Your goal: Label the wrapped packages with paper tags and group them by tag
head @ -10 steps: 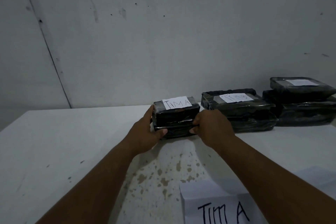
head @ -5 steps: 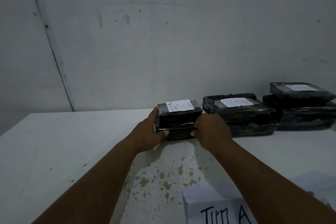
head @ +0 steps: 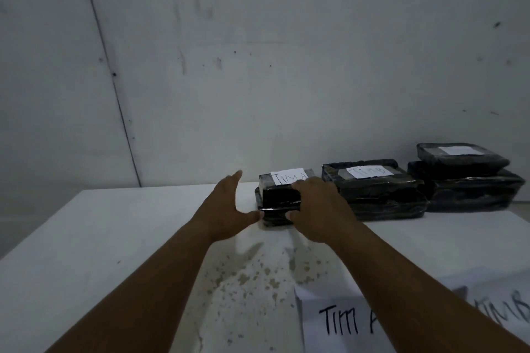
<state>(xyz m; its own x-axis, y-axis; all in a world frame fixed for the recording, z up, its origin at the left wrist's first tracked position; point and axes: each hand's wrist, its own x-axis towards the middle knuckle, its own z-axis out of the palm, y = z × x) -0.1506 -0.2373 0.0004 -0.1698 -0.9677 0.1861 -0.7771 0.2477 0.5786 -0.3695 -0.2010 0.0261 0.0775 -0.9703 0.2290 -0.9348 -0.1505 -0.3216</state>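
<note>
Packages wrapped in black plastic line the far edge of a white table (head: 86, 238), against a scuffed grey wall (head: 258, 66). The nearest stack, two small black packages (head: 276, 203) one upon the other, carries a white paper tag (head: 288, 176) on top reading "TIM A". The right hand (head: 318, 209) rests on the right front corner of this stack, its fingers curled over the top edge beside the tag and its thumb pressed to the front face, so it grips the stack. The left hand (head: 229, 209) is spread open just left of the stack, fingers straight and raised off the table, with only the thumb tip reaching the stack's lower left corner; it holds nothing. Just to the right sits a larger stack of black packages (head: 375, 195) with its own paper tag (head: 368, 171), whose writing is too blurred to read with certainty. Farther right, near the frame edge, stands a third stack (head: 470, 180), topped by a white tag (head: 456, 150) whose lettering cannot be made out. At the near edge of the table lies a loose paper sheet (head: 329, 324) marked "TIM A", partly covered by the right forearm, and beside it another sheet (head: 513, 309) with dark lettering, only partly in view. Brownish speckled stains (head: 252, 275) mark the tabletop between the forearms.
</note>
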